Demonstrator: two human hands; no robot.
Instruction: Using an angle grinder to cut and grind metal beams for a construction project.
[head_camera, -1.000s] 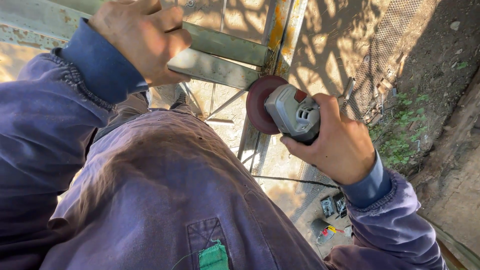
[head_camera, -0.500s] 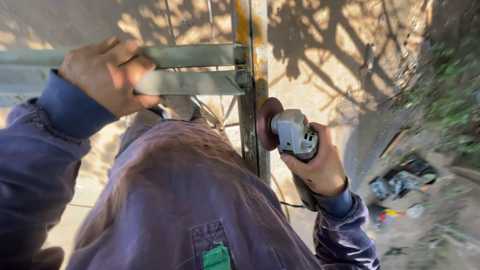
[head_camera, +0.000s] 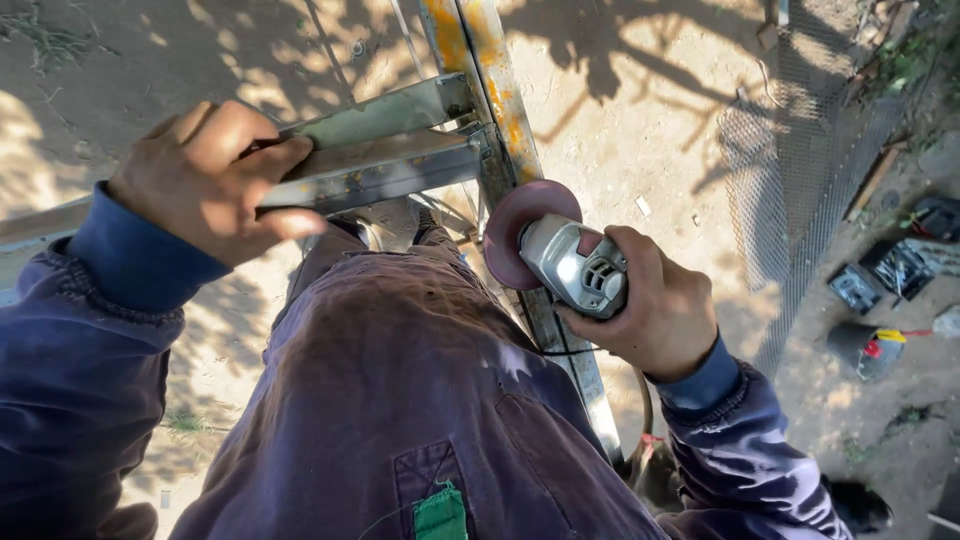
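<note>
My right hand (head_camera: 662, 312) grips a grey angle grinder (head_camera: 575, 267) whose dark red disc (head_camera: 522, 226) sits against a rusty yellow upright metal post (head_camera: 492, 80). My left hand (head_camera: 210, 180) clasps a grey-green horizontal metal bar (head_camera: 385, 165) that joins the post at its right end. Both arms wear dark blue sleeves. My purple work trousers (head_camera: 400, 380) fill the lower middle, seen from above, high over the sandy ground.
Wire mesh fencing (head_camera: 800, 150) lies on the dirt at the right. Tool boxes and a small can (head_camera: 870, 345) rest on the ground at the far right. A black cable (head_camera: 560, 350) hangs from the grinder along the post. Tree shadows cover the sand.
The view has swung so the post stands more upright and central. The grinder disc has stayed near the post, and my left hand has kept its hold on the bar.
</note>
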